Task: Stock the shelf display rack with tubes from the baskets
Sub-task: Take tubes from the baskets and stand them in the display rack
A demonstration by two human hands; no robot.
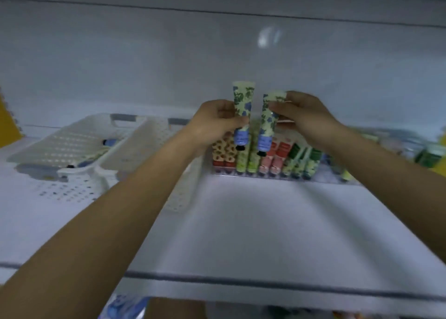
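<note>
My left hand (218, 122) grips a pale green tube with blue flowers (242, 101), held upright with its blue cap down. My right hand (303, 116) pinches a second matching tube (269, 118), tilted slightly, cap down as well. Both tubes hang just above the clear display rack (277, 174) at the back of the white shelf. The rack holds rows of standing tubes: orange-patterned, green, pink and dark green ones (299, 164). A white slotted basket (79, 145) at the left contains a few blue-capped tubes (109, 142).
A second white basket (154, 140) stands beside the first, partly behind my left forearm. The white shelf surface (265, 222) stretches toward me. More green tubes (429, 157) lie blurred at the far right. A yellow object (7, 123) sits at the left edge.
</note>
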